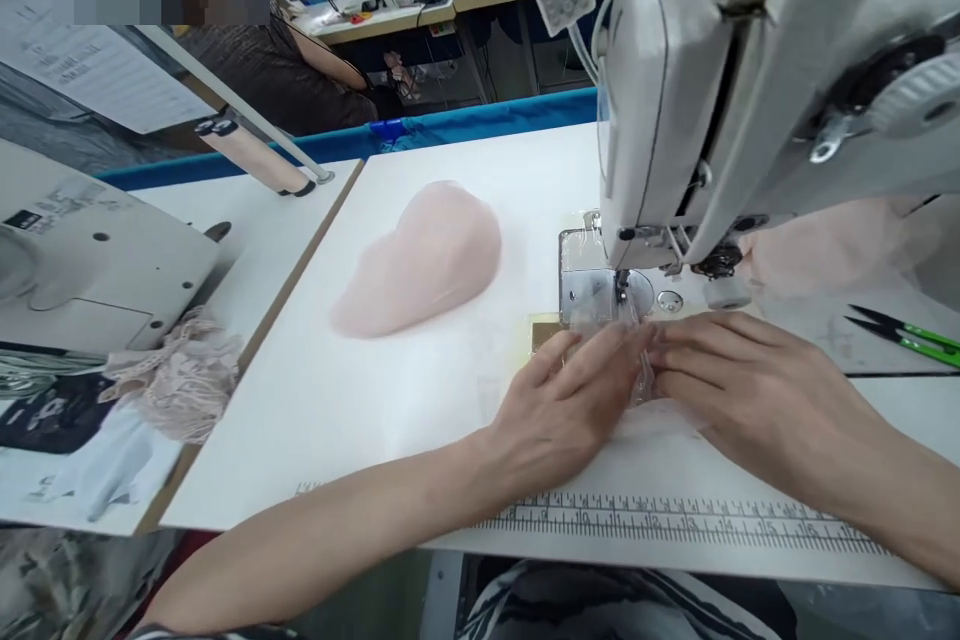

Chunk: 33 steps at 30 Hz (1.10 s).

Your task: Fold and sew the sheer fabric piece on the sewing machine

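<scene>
At the sewing machine, a sheer pale fabric lies under my hands and reaches up to the presser foot. My left hand rests on it with the fingers stretched out just in front of the foot. Thumb and fingers of my right hand are pinched together on the fabric's edge, close beside my left fingertips. Part of the fabric is hidden beneath both hands. To the left, a sheer pink fabric piece lies flat on the white table.
Green thread snips lie at the right, near more pink fabric. A printed ruler runs along the front edge. Crumpled beige fabric and a second machine stand left. A person sits beyond the blue cloth edge.
</scene>
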Tool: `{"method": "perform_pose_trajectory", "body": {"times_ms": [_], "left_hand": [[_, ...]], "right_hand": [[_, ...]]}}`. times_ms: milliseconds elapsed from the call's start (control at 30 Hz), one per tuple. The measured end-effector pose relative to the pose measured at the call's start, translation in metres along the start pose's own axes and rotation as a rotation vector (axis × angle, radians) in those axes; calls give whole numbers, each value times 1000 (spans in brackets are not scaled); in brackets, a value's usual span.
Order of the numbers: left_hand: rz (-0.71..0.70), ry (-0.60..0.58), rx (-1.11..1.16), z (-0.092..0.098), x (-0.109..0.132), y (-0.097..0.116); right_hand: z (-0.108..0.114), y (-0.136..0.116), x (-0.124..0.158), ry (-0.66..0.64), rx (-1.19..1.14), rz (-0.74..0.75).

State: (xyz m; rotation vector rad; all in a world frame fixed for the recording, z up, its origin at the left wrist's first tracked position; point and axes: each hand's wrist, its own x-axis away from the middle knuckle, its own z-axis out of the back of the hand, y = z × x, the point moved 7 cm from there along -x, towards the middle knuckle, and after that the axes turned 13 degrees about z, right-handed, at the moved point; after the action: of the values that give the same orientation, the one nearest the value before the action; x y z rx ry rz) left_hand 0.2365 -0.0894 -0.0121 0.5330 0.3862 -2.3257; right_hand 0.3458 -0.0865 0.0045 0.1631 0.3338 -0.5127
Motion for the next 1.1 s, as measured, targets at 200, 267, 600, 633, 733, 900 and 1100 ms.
{"method": "perform_pose_trajectory", "body": {"times_ms": [200,267,600,633,733,900,1100], "left_hand": [[-50,-142,66,-6,4,-2],[-49,-148,86,-7,4,-3],[-35,-139,75,-8,4,-3],[-32,-141,71,-9,3,-3],[-20,-137,66,-8,2,-3],[-3,-145,63,-10,-2,-6],[23,-176,81,-17,-9,-14]], "right_hand": [[-1,-7,1,-49,3,58],[0,-7,1,-57,-4,51],[2,-6,2,-67,53,35],[2,-6,2,-60,57,34],[1,-6,2,-61,61,27],[-3,-3,2,-73,70,16],[-9,4,1,-74,77,-10]]}}
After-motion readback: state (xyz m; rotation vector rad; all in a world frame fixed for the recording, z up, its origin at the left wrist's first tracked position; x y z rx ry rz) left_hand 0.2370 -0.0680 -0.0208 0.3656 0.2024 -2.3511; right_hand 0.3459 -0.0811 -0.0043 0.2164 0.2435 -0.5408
